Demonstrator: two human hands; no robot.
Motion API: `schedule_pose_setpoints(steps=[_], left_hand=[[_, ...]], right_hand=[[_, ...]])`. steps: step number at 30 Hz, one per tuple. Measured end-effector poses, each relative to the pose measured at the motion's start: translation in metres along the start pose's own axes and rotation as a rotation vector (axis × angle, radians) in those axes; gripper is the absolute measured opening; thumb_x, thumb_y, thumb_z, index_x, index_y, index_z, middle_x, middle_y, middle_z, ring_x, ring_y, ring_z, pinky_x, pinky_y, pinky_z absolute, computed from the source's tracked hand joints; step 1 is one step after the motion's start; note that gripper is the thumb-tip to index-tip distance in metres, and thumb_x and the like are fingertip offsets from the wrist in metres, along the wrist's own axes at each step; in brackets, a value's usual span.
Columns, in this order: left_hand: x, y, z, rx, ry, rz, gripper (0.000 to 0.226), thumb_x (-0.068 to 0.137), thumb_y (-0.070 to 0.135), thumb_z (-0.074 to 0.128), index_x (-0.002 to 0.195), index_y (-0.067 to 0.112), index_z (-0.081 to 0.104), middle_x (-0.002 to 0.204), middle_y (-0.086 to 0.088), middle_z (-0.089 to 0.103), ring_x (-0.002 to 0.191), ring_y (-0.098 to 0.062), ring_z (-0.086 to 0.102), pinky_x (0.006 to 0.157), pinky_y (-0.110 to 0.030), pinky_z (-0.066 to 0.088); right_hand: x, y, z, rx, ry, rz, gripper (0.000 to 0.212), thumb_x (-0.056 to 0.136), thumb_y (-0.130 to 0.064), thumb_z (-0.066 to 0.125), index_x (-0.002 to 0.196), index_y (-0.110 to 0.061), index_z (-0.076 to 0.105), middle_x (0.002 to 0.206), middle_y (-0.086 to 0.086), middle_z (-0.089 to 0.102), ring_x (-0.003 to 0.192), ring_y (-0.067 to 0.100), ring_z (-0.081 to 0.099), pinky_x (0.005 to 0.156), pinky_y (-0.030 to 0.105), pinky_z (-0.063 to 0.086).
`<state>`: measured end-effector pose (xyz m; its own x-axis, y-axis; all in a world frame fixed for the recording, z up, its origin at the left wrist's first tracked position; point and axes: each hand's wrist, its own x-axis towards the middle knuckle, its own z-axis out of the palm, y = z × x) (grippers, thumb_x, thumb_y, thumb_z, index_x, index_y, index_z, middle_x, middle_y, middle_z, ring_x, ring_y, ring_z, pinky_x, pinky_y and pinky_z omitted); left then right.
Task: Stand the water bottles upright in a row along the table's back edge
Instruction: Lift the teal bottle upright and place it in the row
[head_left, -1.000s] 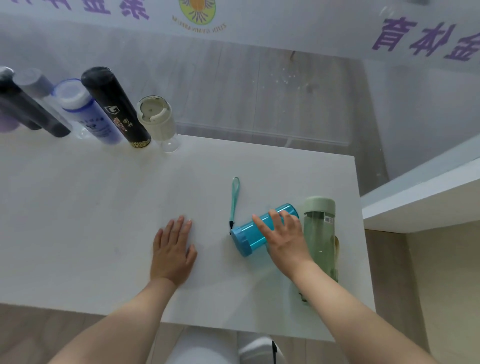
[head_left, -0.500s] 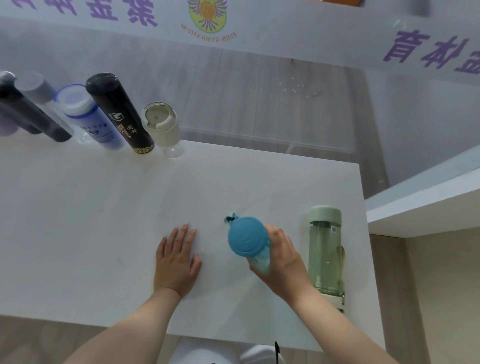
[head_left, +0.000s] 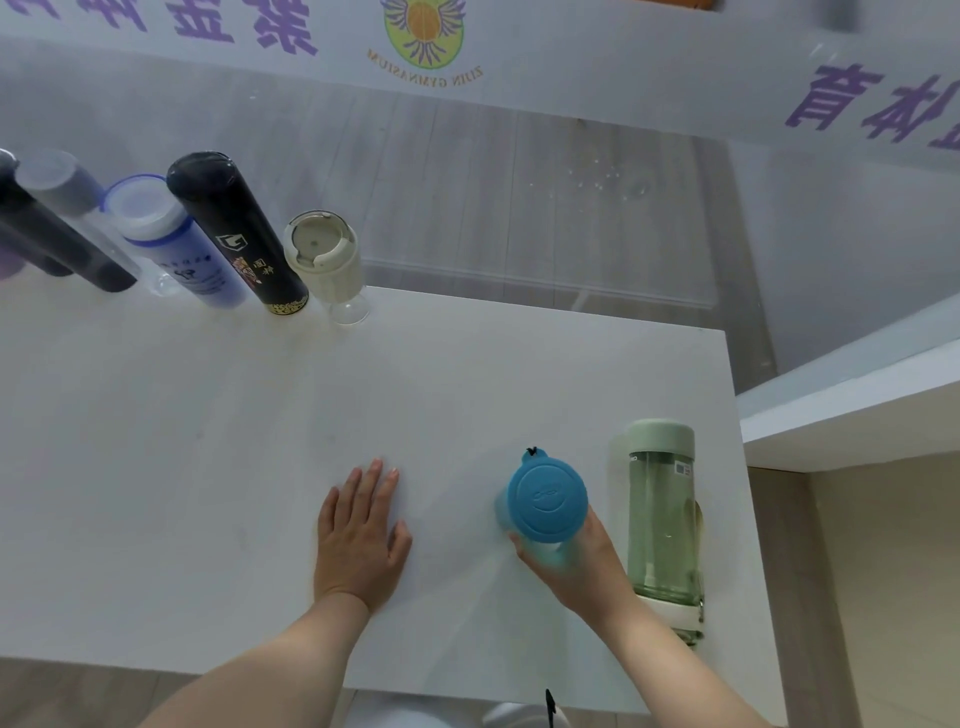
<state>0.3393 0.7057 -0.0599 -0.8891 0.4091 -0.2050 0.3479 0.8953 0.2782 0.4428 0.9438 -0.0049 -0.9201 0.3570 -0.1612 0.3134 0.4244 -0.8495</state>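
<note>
Carry the translucent blue plastic bottle (head_left: 546, 503), gripped upright by right hand (head_left: 576, 558), to counter (head_left: 467, 374) back edge; left hand (head_left: 361, 540) flat, empty.

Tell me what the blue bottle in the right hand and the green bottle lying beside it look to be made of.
Blue bottle: likely translucent plastic with a matte, opaque blue lid bearing a moulded logo; the body is mostly hidden by the right hand. Green bottle: clear green-tinted wall, glass or hard plastic, unclear which, showing glossy highlights, with a matte pale green cap.
</note>
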Motion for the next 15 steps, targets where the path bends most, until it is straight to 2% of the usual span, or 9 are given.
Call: schedule_pose_setpoints(steps=[2, 3, 6, 8, 11, 13, 15], left_hand=[[0.000, 0.000, 0.000, -0.016, -0.001, 0.001, 0.064, 0.082, 0.037, 0.035, 0.142, 0.015, 0.043, 0.150, -0.008, 0.041, 0.138, -0.028, 0.036, 0.114, -0.045, 0.019], [0.000, 0.000, -0.001, -0.021, -0.002, 0.002, 0.064, 0.082, 0.037, 0.035, 0.142, 0.015, 0.043, 0.150, -0.008, 0.041, 0.138, -0.028, 0.036, 0.114, -0.045, 0.018], [0.001, 0.000, -0.001, -0.032, -0.011, 0.002, 0.063, 0.082, 0.037, 0.037, 0.141, 0.016, 0.044, 0.150, -0.008, 0.041, 0.139, -0.027, 0.034, 0.115, -0.042, 0.014], [0.001, 0.000, -0.001, -0.037, -0.019, -0.001, 0.063, 0.081, 0.037, 0.039, 0.141, 0.016, 0.044, 0.150, -0.007, 0.042, 0.139, -0.025, 0.031, 0.115, -0.041, 0.012], [0.003, -0.002, -0.001, -0.043, -0.029, 0.000, 0.064, 0.080, 0.036, 0.041, 0.141, 0.017, 0.045, 0.149, -0.006, 0.042, 0.139, -0.024, 0.029, 0.115, -0.041, 0.013], [0.004, -0.002, 0.001, -0.055, -0.026, 0.003, 0.065, 0.079, 0.035, 0.042, 0.141, 0.018, 0.044, 0.150, -0.006, 0.042, 0.139, -0.023, 0.029, 0.115, -0.042, 0.014], [0.003, -0.003, 0.002, -0.064, -0.024, 0.003, 0.065, 0.079, 0.035, 0.043, 0.142, 0.019, 0.043, 0.150, -0.005, 0.041, 0.140, -0.023, 0.028, 0.115, -0.044, 0.015]], right_hand=[[0.006, -0.003, 0.006, 0.010, -0.007, 0.036, 0.064, 0.072, -0.039, 0.078, 0.128, -0.027, 0.050, 0.117, -0.019, 0.061, 0.109, 0.004, 0.059, 0.092, 0.026, 0.049], [0.012, -0.005, 0.009, 0.010, -0.004, 0.049, 0.064, 0.070, -0.044, 0.077, 0.126, -0.029, 0.050, 0.113, -0.020, 0.062, 0.104, 0.003, 0.060, 0.088, 0.027, 0.051], [0.035, -0.016, 0.020, 0.004, -0.009, 0.062, 0.069, 0.067, -0.052, 0.075, 0.127, -0.036, 0.044, 0.112, -0.026, 0.059, 0.101, -0.004, 0.057, 0.084, 0.017, 0.047], [0.057, -0.024, 0.028, -0.004, -0.022, 0.056, 0.072, 0.068, -0.050, 0.076, 0.129, -0.037, 0.042, 0.114, -0.029, 0.056, 0.102, -0.007, 0.054, 0.085, 0.015, 0.044], [0.098, -0.035, 0.039, -0.014, -0.041, 0.027, 0.073, 0.072, -0.041, 0.079, 0.133, -0.028, 0.041, 0.120, -0.016, 0.057, 0.105, 0.004, 0.056, 0.090, 0.030, 0.049], [0.127, -0.044, 0.044, -0.025, -0.039, 0.002, 0.074, 0.073, -0.037, 0.080, 0.133, -0.021, 0.040, 0.120, -0.006, 0.058, 0.103, 0.015, 0.059, 0.087, 0.042, 0.052], [0.154, -0.053, 0.049, -0.017, -0.024, -0.012, 0.075, 0.073, -0.032, 0.081, 0.133, -0.017, 0.038, 0.117, -0.004, 0.057, 0.100, 0.017, 0.059, 0.086, 0.045, 0.053]])
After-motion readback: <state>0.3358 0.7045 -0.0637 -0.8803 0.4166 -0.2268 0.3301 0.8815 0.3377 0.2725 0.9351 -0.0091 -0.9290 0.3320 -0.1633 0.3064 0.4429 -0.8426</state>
